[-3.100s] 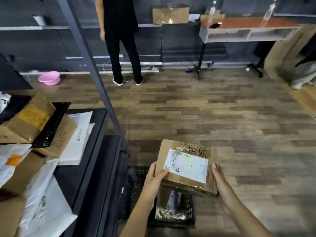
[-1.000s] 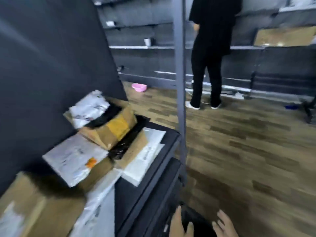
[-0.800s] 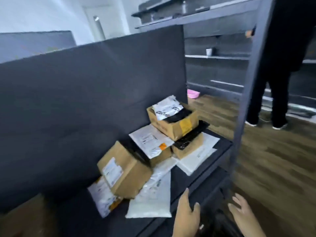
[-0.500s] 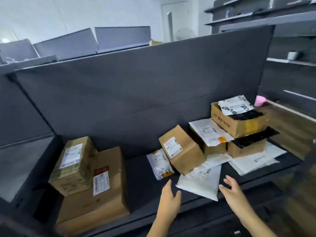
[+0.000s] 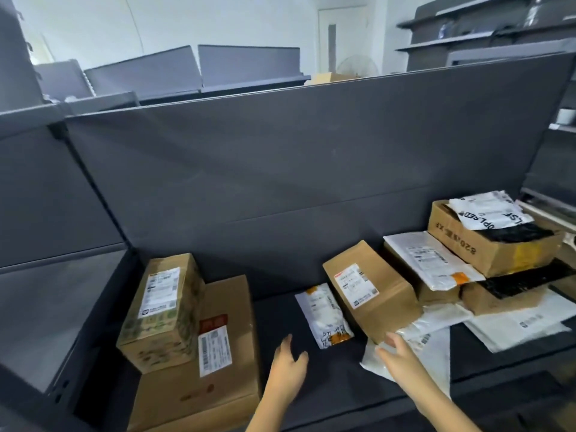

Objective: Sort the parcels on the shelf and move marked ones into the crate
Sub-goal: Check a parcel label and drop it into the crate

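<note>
Parcels lie along a dark shelf (image 5: 336, 381). A tilted brown box (image 5: 371, 294) with a white label leans in the middle, a small white pouch (image 5: 324, 316) left of it. My right hand (image 5: 397, 357) rests open on a white poly mailer (image 5: 436, 350) at the box's lower corner. My left hand (image 5: 288, 369) hovers open over bare shelf, holding nothing. At the left a printed box (image 5: 162, 310) leans on a large flat carton (image 5: 215, 357). The crate is out of view.
At the right, stacked boxes and mailers pile up: an open carton (image 5: 489, 244) with a white bag, a white mailer (image 5: 433, 263) with an orange tab, a flat envelope (image 5: 517, 325). A tall dark back panel (image 5: 280, 169) walls the shelf behind.
My view swung from the floor and crate up to the shelf. The brown box I held is gone from my hands. Both hands reached forward; the right now touches the white mailer.
</note>
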Available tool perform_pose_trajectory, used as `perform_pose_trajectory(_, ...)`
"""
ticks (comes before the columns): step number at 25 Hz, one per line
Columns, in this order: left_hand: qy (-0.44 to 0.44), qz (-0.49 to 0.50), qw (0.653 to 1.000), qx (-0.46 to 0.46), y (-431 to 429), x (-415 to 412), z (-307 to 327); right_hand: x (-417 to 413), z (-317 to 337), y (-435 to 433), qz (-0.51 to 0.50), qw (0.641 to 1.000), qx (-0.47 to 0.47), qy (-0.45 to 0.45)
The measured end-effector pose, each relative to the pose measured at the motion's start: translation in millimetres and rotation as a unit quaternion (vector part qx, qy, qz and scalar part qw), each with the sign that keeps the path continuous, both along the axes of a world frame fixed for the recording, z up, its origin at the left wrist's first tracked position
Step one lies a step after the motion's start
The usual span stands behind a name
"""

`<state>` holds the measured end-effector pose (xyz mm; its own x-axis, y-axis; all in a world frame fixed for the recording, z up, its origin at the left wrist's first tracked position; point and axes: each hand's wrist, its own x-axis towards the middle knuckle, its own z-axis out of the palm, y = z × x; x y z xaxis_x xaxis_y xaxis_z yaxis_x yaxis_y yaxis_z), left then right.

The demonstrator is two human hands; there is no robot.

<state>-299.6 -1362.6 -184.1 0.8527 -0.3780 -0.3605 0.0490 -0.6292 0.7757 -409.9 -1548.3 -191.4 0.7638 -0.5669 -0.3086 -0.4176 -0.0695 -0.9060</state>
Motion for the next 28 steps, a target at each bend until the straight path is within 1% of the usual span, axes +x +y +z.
perform_pose_trajectory(4, 0.034, -0.019, 0.999, -0.003, -5.8, 33.2, -13.6, 43.0, -25.3, 19.0, 0.031, 0.998, 0.019, 0.051)
perform_pose_trajectory(8, 0.055, -0.036, 0.998, 0.009, -15.0, 46.3, -38.2, 64.3, -47.5, 27.9, 0.027, 0.994, 0.048, 0.095)
perform_pose_trajectory(10, 0.079, -0.039, 0.996, 0.014, -21.0, 48.8, -49.4, 70.3, -53.0, 25.4, 0.03, 0.991, 0.054, 0.117)
perform_pose_trajectory(16, 0.09, -0.019, 0.996, 0.001, -37.6, 61.0, -60.2, 100.3, -61.6, 13.0, 0.052, 0.989, 0.063, 0.121)
perform_pose_trajectory(19, 0.089, 0.004, 0.996, -0.001, -51.6, 72.8, -63.9, 119.3, -64.1, 7.8, 0.067, 0.988, 0.035, 0.137)
perform_pose_trajectory(22, 0.141, 0.05, 0.989, -0.005, -66.7, 82.9, -77.6, 133.0, -71.6, -0.8, 0.046, 0.985, 0.043, 0.161)
perform_pose_trajectory(24, 0.172, 0.094, 0.981, -0.003, -73.7, 87.8, -91.1, 141.9, -95.4, -11.1, 0.04, 0.981, 0.056, 0.179)
perform_pose_trajectory(25, 0.19, 0.112, 0.975, -0.005, -77.1, 90.8, -96.6, 148.0, -123.2, -21.4, 0.047, 0.981, 0.056, 0.177)
perform_pose_trajectory(26, 0.206, 0.123, 0.971, -0.004, -80.5, 93.0, -99.9, 152.9, -125.0, -24.0, 0.054, 0.981, 0.054, 0.179)
perform_pose_trajectory(28, 0.216, 0.112, 0.97, -0.009, -88.0, 98.0, -109.7, 162.4, -136.8, -29.0, 0.054, 0.982, 0.061, 0.172)
